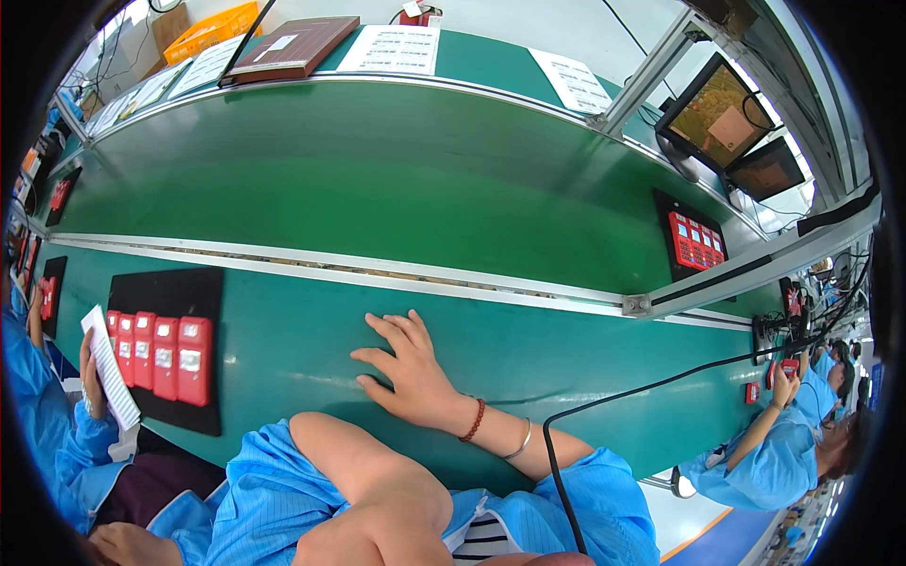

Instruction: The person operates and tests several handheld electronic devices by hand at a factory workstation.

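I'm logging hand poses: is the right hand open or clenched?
Open. The right hand shows extended, slightly bent fingers, with nothing visible in its grasp, over the green tabletop.

A factory assembly line: beyond the fingers (387,330) runs a long green belt (377,170) (edged with metal rails (377,276)); blue-smocked workers (769,457) flank them left and right, and left on the surface (293,330) lies a black board (203,302) of red devices (193,360).
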{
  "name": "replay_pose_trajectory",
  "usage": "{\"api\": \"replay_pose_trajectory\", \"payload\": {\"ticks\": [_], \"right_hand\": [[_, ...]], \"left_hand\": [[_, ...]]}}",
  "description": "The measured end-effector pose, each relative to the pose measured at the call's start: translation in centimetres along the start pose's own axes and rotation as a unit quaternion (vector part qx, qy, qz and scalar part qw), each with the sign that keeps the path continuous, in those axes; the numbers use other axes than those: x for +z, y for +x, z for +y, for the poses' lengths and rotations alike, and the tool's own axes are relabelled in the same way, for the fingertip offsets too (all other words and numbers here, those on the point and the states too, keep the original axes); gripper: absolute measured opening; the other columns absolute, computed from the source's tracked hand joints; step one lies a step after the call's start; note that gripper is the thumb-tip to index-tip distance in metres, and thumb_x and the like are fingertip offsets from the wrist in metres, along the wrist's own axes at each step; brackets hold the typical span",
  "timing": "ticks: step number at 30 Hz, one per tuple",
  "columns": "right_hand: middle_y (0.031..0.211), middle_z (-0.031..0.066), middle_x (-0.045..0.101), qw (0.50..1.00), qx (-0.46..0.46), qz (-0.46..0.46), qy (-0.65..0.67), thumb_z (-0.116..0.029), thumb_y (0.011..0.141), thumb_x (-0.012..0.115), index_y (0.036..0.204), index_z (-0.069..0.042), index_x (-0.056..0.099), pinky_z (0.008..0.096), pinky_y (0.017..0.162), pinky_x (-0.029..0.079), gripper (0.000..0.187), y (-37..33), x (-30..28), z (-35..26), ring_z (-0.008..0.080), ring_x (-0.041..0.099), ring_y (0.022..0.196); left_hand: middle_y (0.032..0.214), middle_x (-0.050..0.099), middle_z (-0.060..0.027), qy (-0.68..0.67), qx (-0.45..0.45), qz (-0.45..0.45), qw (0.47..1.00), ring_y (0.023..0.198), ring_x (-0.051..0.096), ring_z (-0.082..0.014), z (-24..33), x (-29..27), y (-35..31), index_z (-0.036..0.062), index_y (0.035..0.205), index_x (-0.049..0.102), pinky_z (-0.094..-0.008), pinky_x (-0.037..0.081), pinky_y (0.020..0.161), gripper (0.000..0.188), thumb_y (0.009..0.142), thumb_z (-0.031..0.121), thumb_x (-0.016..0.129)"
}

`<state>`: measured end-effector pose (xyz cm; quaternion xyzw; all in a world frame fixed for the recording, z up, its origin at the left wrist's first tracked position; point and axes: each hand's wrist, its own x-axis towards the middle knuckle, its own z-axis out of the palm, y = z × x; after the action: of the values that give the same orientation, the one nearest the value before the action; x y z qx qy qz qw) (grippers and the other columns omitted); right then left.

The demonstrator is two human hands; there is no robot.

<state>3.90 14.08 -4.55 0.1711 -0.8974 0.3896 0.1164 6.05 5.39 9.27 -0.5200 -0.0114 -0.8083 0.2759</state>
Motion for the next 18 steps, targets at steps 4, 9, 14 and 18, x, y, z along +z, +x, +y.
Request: {"api": "replay_pose_trajectory", "payload": {"ticks": [4, 9, 14, 18], "right_hand": [[0.144, 0.0172, 0.043, 1.0, 0.001, 0.001, -0.001, -0.021, 0.083, 0.07, 0.111, -0.013, 0.067, 0.0577, 0.116, 0.02, 0.029, -0.1, 0.0, 0.2, 0.0382, 0.038, 0.132], [0.143, 0.0172, 0.043, 1.0, 0.001, 0.002, -0.003, -0.02, 0.083, 0.07, 0.11, -0.013, 0.067, 0.0576, 0.116, 0.02, 0.028, 0.0, -0.2, 0.2, 0.038, 0.038, 0.131], [0.134, 0.0142, 0.051, 0.999, -0.001, 0.021, 0.031, -0.018, 0.083, 0.07, 0.096, -0.012, 0.064, 0.0557, 0.114, 0.023, 0.016, 0.4, -0.1, 1.9, 0.0351, 0.043, 0.127], [0.13, 0.0149, 0.053, 0.994, -0.063, 0.023, 0.088, -0.028, 0.081, 0.069, 0.103, -0.013, 0.065, 0.0525, 0.114, 0.025, 0.027, 1.0, 2.7, 4.2, 0.035, 0.044, 0.125]], "left_hand": [[0.071, 0.057, 0.0025, -0.003, -0.003, -0.021, 1.0, 0.061, 0.055, -0.0088, -0.5, -0.4, 0.3, 0.0073, 0.069, 0.061, -0.0197, 0.044, 0.058, 0.026, 0.077, -0.016, 0.067], [0.072, 0.057, 0.001, -0.001, -0.031, -0.007, 0.999, 0.059, 0.054, -0.0124, 0.8, 0.0, -0.8, 0.0056, 0.07, 0.061, -0.0227, 0.043, 0.055, 0.022, 0.077, -0.014, 0.068], [0.078, 0.062, -0.0046, 0.038, -0.139, -0.107, 0.984, 0.064, 0.058, -0.0203, -1.3, 0.0, 2.9, 0.0028, 0.088, 0.067, -0.0275, 0.048, 0.06, 0.005, 0.086, -0.001, 0.064], [0.098, 0.062, -0.0095, 0.102, -0.322, -0.215, 0.916, 0.084, 0.06, -0.0213, -3.5, -2.4, 5.4, 0.0016, 0.11, 0.061, -0.0318, 0.049, 0.078, 0.031, 0.082, 0.012, 0.071]]}}
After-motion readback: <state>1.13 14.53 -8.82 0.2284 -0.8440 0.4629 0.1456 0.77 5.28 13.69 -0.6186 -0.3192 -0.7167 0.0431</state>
